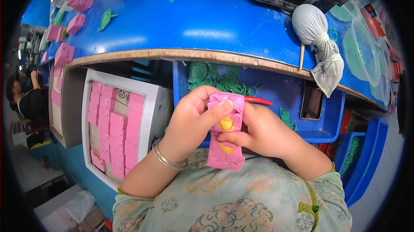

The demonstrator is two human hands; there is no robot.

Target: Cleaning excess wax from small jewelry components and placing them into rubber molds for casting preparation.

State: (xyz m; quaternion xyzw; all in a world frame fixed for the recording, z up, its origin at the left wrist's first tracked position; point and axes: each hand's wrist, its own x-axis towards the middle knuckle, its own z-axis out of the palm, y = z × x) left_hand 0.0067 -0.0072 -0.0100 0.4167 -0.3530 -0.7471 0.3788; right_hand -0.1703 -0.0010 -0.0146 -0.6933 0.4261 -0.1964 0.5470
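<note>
Left hand [194,117] and right hand [258,128] both grip pink rubber mould [225,137] held above lap, fingers pinched on it; yellow pieces sit in mould cavities. White box [148,102] at left holds stacked pink moulds [113,132]. Blue bin [276,89] ahead holds green wax pieces [217,78]. Clear bowl [360,53] on blue table [194,16] holds green bits.

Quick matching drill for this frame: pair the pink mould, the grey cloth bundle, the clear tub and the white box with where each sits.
1 pink mould
2 grey cloth bundle
3 clear tub
4 white box

A far right of blue table
B below table edge, left
C between left hand and right hand
D table edge, right of centre

1-C, 2-D, 3-A, 4-B
</note>
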